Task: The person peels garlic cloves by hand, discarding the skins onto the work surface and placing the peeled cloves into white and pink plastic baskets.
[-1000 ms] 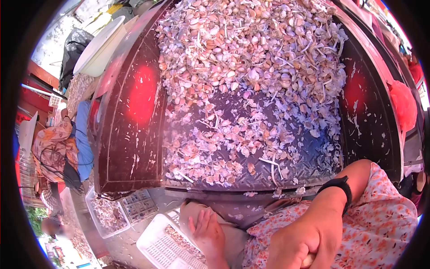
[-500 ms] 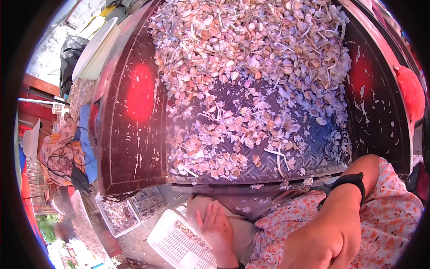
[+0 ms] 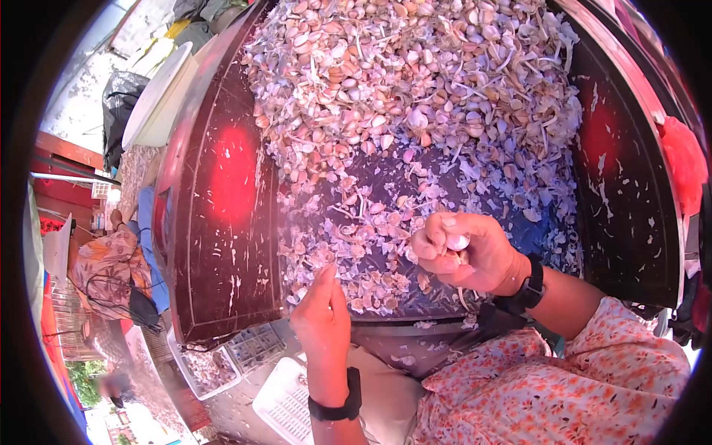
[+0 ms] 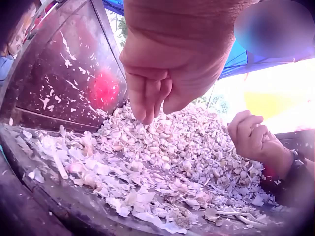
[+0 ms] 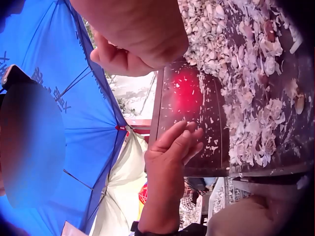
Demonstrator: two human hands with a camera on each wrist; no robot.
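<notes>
My right hand [image 3: 475, 256] is raised over the front of the cart bed, fingers curled round a pale garlic clove [image 3: 457, 242] that shows between them. The left hand [image 3: 322, 311] is held up at the bed's front left edge; its fingers lie together, slightly bent, and nothing shows in them. In the right wrist view the left hand's fingers [image 5: 179, 142] look fairly straight. Beyond both hands, a large heap of garlic cloves [image 3: 400, 81] fills the back of the bed. Loose papery garlic skins [image 3: 378, 289] and stalks are scattered nearer to me.
Dark, scratched side walls [image 3: 222, 245] flank the bed. Below its front edge is a white plastic basket [image 3: 285, 400], beside a clear tub [image 3: 208, 371] of garlic. A big pale basin [image 3: 159, 96] leans outside the left wall, and a red bag [image 3: 682, 163] hangs on the right.
Both hands have risen from my lap area to the bed's front. The right moved up and forward with its fingers curled; the left lifted from beside the basket.
</notes>
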